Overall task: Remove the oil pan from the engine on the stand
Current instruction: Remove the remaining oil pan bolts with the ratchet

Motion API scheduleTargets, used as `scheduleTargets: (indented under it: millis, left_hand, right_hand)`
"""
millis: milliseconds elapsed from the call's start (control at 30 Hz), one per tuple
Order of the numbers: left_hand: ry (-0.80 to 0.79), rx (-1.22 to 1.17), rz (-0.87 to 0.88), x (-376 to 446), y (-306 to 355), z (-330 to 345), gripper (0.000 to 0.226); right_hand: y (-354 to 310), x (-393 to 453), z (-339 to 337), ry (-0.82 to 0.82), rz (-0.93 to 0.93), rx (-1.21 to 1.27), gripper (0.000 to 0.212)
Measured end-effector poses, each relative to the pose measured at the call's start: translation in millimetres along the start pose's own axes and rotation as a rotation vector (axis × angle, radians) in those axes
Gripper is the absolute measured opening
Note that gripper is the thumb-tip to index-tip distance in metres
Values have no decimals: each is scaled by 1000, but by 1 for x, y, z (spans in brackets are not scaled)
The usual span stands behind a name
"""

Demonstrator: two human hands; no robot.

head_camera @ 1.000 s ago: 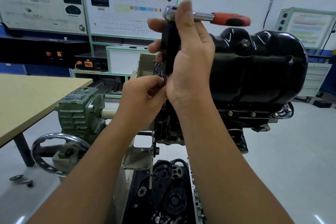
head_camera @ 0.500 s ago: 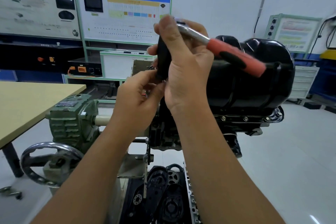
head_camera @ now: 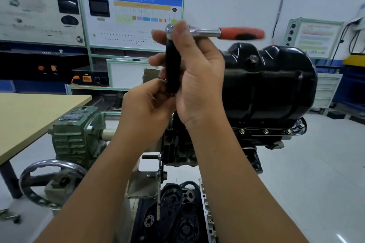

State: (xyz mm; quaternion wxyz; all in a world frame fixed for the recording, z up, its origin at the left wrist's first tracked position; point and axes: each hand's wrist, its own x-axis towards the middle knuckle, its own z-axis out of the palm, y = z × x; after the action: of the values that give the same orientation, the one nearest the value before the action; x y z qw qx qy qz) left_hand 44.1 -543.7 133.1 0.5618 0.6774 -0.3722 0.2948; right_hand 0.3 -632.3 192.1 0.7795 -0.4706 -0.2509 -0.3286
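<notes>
In front of the oil pan (head_camera: 270, 83), still bolted on the engine, the right hand (head_camera: 199, 77) gripped the ratchet (head_camera: 215, 32), its handle swung back level; the left hand (head_camera: 146, 108) pinched the socket's (head_camera: 172, 71) lower end, likely extracting a bolt.

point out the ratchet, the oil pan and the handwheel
ratchet (head_camera: 242, 33): head view, on its orange grip, right of the right hand (head_camera: 194, 77).
oil pan (head_camera: 276, 87): head view, on its black side wall.
handwheel (head_camera: 42, 165): head view, on its metal rim, lower left.
</notes>
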Motion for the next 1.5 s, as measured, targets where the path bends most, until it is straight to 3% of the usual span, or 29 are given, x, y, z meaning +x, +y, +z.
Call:
scheduleTargets:
  millis: [100, 167, 233, 300, 400, 467, 500, 600, 800, 933, 1000, 1100, 1200, 1300, 1400, 1500]
  left_hand:
    - [19, 55, 24, 0, 1, 2, 41]
    - [64, 93, 51, 0, 3, 4, 36]
    - [77, 84, 53, 0, 3, 5, 23]
    - [20, 53, 44, 0, -1, 3, 3]
    - [-56, 39, 59, 1, -4, -1, 14]
    - [-29, 73, 55, 0, -4, -2, 7]
    - [6, 85, 34, -1, -3, -2, 16]
    - [40, 59, -5, -2, -2, -2, 15]
    - [-138, 20, -86, 0, -11, -13, 18]
    - [-90, -11, -140, 4, -15, -17, 29]
    - [-40, 14, -146, 4, -15, -14, 29]
    - [-7, 72, -118, 5, -15, -14, 26]
    - [-78, 84, -87, 6, -14, -17, 24]
    - [-177, -2, -139, 5, -11, -22, 23]
    - [-203, -191, -158, 5, -6, -25, 27]
    - [-189, -195, -108, 7, -4, -26, 21]
  right_hand:
    - [1, 2, 1, 17, -160, -37, 23]
    - [2, 3, 2, 13, -195, -32, 22]
    - [0, 4, 1, -35, -99, -11, 11]
    - [-3, 5, -3, -114, 3, 16, 14]
    - [-3, 5, -5, -143, -42, 21, 15]
    - [0, 3, -5, -103, -117, -19, 22]
    - [1, 1, -4, -94, -116, -24, 23]
    - [-4, -1, -2, -106, 11, 9, 14]
    - [-19, 6, -3, -126, 151, -33, 12]
    - [-18, 17, 9, -162, 225, -134, 7]
    - [-17, 22, 13, -141, 217, -177, 3]
    - [-10, 18, 14, -74, 124, -189, 14]
    - [-1, 11, 9, -32, 9, -133, 21]
    - [2, 15, 8, -19, 14, -101, 18]
    - [4, 19, 6, -84, 10, -86, 6]
    - [5, 20, 3, -182, 61, -9, 11]
